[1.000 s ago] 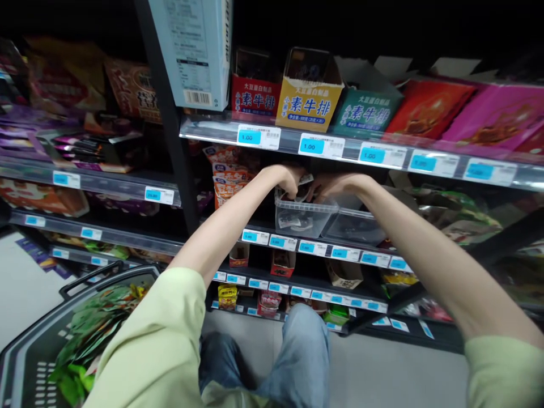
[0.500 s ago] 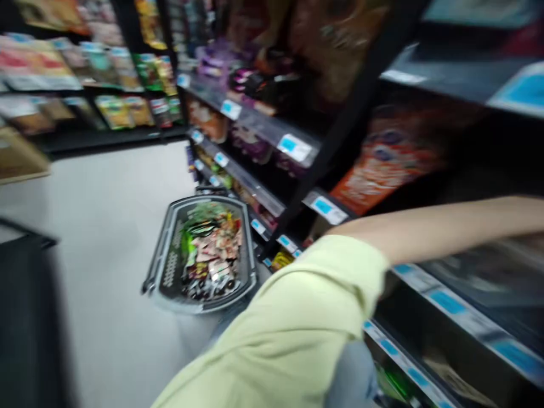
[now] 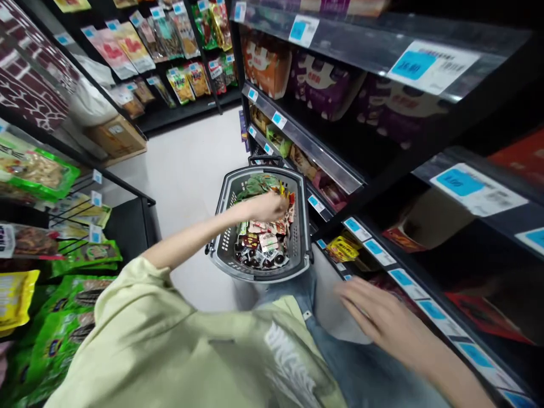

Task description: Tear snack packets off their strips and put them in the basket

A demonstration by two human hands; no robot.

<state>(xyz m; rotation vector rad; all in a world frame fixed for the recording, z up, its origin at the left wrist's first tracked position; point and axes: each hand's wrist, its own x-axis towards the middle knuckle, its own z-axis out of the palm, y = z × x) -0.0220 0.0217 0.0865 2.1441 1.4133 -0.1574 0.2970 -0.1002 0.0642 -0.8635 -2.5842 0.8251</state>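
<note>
My left hand (image 3: 268,207) reaches down into a grey shopping basket (image 3: 260,272) that stands on the floor beside the shelves. Its fingers are curled over the small snack packets (image 3: 266,238) lying in the basket; whether they grip anything I cannot make out. Green bags (image 3: 255,185) fill the basket's far end. My right hand (image 3: 376,318) hovers over my jeans-clad knee (image 3: 340,351), close to the low shelf edge. Its fingers are spread, slightly smeared by motion, and hold nothing.
Dark shelving (image 3: 327,158) with blue price labels runs along the right, with a yellow packet (image 3: 342,248) on a low shelf. A rack of green snack bags (image 3: 29,170) hangs at the left. A cardboard box (image 3: 117,136) sits on the pale floor beyond.
Both hands have left the clear bin on the shelf. My view has swung left and down to the basket; my left hand is now in it and my right hand has dropped to knee height.
</note>
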